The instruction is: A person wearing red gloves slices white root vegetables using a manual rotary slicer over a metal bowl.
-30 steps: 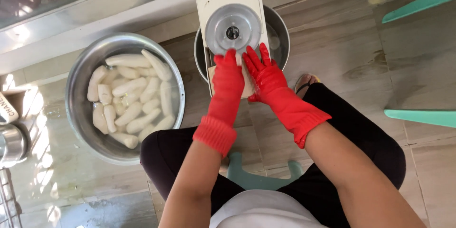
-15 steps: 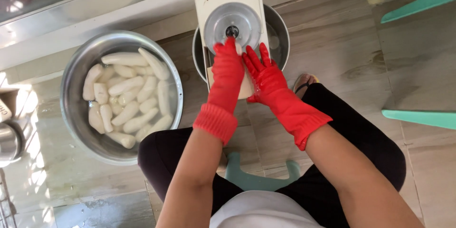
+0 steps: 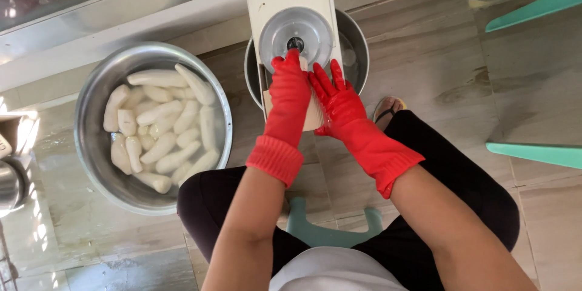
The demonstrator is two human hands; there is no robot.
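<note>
A home food-preparation spot on a tiled floor (image 3: pixel 436 54): a steel basin (image 3: pixel 97 163) of peeled white roots sits left of a slicer board (image 3: pixel 291 6) resting on a pot.

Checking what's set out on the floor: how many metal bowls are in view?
2. One large metal bowl sits on the floor at left, holding peeled white roots. A second bowl sits under the white slicer board, mostly covered by it.

A cream-white rectangular plastic slicer board (image 3: pixel 276 9) with a round metal blade disc (image 3: pixel 297 29) lies tilted across the rim of a dark round metal pot (image 3: pixel 354 42). A small pale peeled root piece (image 3: pixel 314 112) rests on the board's lower end, mostly hidden beneath red rubber gloves.
</note>
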